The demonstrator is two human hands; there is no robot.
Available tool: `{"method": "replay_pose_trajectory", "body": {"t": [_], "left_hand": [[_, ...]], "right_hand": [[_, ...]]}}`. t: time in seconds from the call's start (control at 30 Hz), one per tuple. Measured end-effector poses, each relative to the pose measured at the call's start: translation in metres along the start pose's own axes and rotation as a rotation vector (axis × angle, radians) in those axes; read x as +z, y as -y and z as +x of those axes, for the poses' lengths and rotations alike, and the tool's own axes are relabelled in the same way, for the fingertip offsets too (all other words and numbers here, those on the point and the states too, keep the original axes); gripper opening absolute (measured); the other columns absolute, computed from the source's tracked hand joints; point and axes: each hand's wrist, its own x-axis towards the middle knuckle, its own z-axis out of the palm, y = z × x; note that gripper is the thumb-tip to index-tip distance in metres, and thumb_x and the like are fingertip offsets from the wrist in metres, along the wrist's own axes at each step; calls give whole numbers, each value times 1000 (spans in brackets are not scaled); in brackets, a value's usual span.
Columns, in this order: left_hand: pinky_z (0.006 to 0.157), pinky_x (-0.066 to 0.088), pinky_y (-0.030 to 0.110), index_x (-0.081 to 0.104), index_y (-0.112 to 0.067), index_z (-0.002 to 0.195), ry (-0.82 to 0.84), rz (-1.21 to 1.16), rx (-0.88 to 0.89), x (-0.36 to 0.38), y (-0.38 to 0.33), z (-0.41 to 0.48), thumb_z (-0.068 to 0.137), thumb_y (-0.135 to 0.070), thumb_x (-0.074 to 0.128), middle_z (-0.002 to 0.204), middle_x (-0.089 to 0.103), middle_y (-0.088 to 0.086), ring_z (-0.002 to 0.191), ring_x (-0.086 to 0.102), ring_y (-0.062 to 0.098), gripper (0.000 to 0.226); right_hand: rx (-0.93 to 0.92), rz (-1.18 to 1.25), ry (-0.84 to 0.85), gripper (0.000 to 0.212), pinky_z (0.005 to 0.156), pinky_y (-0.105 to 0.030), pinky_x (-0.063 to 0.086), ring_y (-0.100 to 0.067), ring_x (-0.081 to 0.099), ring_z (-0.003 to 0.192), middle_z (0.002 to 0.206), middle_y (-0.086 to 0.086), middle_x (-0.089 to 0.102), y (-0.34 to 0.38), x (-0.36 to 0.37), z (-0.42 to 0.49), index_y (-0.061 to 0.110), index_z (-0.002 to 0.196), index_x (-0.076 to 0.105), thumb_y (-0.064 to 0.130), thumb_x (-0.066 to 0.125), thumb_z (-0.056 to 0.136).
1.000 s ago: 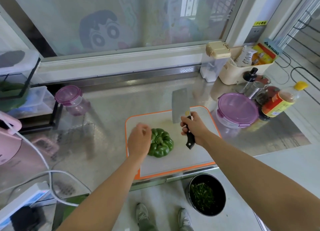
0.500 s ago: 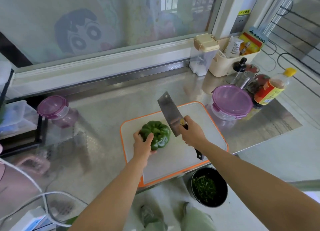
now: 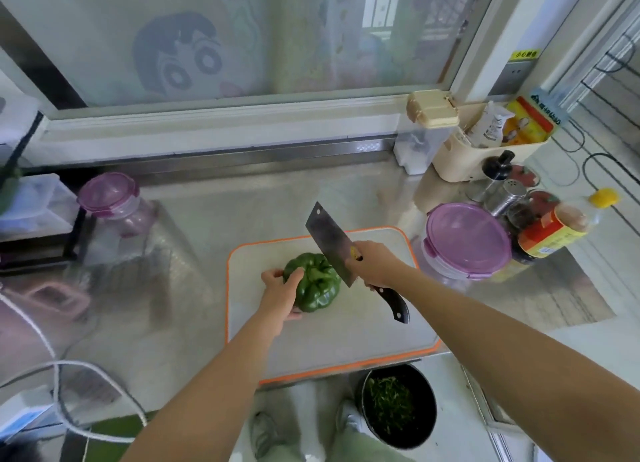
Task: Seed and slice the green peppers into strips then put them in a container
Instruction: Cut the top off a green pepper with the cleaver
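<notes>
A whole green pepper [image 3: 317, 285] lies on the white cutting board with an orange rim [image 3: 367, 326]. My left hand [image 3: 282, 293] grips the pepper from its left side, fingers curled over the top. My right hand [image 3: 372, 262] holds a cleaver [image 3: 329, 241] by its dark handle. The blade is tilted, its edge right beside the pepper's right side; contact cannot be told. A round container with a purple lid [image 3: 465, 239] stands just right of the board.
A small purple-lidded jar [image 3: 110, 198] stands at the left. Bottles, shakers and a beige caddy [image 3: 485, 153] crowd the back right corner. A black bin with green scraps [image 3: 398, 406] sits on the floor below the counter edge. A white cable [image 3: 62, 375] loops at the left.
The cleaver has swung from pointing away over the board to a tilted position beside the pepper. My left hand shifted from resting on top of the pepper to gripping its left side.
</notes>
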Motion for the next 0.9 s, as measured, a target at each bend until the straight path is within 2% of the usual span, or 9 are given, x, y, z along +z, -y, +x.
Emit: {"method": "replay_pose_trajectory", "body": {"t": [0.13, 0.2, 0.27, 0.4, 0.53, 0.6, 0.77, 0.83, 0.9], "left_hand": [[62, 58, 36, 31, -27, 142, -7, -53, -8, 9, 8, -2, 93, -35, 60, 141, 46, 11, 109, 61, 35, 58], [64, 59, 39, 39, -22, 135, -21, -144, 5, 16, 11, -5, 94, -31, 61, 141, 45, 9, 117, 56, 34, 48], [62, 58, 39, 41, -20, 126, -52, -245, 16, 24, 14, -9, 93, -27, 62, 136, 44, 7, 118, 55, 34, 40], [68, 59, 41, 38, -18, 127, -66, -347, -13, 29, 16, -11, 93, -27, 64, 135, 46, 10, 112, 59, 35, 44], [67, 57, 41, 42, -13, 132, -46, -286, -62, 22, 14, -13, 97, -34, 58, 123, 57, 21, 89, 63, 34, 44], [63, 55, 39, 45, -12, 131, -31, -266, -43, 20, 15, -13, 99, -34, 55, 120, 59, 21, 87, 63, 33, 41], [66, 55, 36, 48, -2, 131, -4, -251, 0, 16, 14, -12, 100, -24, 54, 125, 60, 21, 83, 66, 27, 38], [65, 56, 34, 47, 0, 130, -18, -261, 6, 15, 12, -12, 100, -22, 55, 128, 58, 20, 87, 66, 29, 38], [60, 57, 31, 47, -1, 128, -26, -258, 9, 15, 11, -12, 100, -21, 56, 128, 57, 19, 94, 65, 32, 36]], "right_hand": [[-97, -44, 23, 5, 37, -23, 37, -24, 51, 41, 57, -10, 60, 2, -12, 3, 16, 88, 42, 12, 42, 85], [-102, -46, -19, 4, 46, -26, 44, -27, 60, 49, 58, -8, 62, 4, -19, 3, 14, 88, 43, 17, 45, 86], [-72, -69, -56, 16, 56, -29, 48, -25, 66, 55, 65, -9, 67, 4, -26, 4, 10, 94, 49, 25, 46, 89], [-59, -139, -8, 39, 51, -28, 48, -18, 66, 48, 68, -10, 67, 0, -38, 0, 8, 92, 53, 46, 44, 96], [-126, -427, 49, 29, 66, -31, 40, -29, 64, 88, 90, -10, 62, 6, -36, -11, 13, 94, 54, 38, 41, 98], [-156, -464, 78, 28, 68, -32, 41, -30, 61, 95, 101, -8, 63, 14, -35, -16, 13, 102, 57, 36, 43, 97], [-202, -479, 119, 16, 43, -21, 34, -13, 43, 57, 106, -9, 52, 39, -44, -29, 11, 107, 39, 22, 45, 97], [-204, -505, 147, 28, 34, -17, 32, -11, 40, 55, 99, -8, 49, 47, -46, -33, 7, 121, 40, 19, 46, 97], [-203, -554, 163, 33, 41, -20, 32, -16, 45, 63, 95, -5, 51, 50, -44, -34, 7, 124, 40, 20, 48, 96]]}}
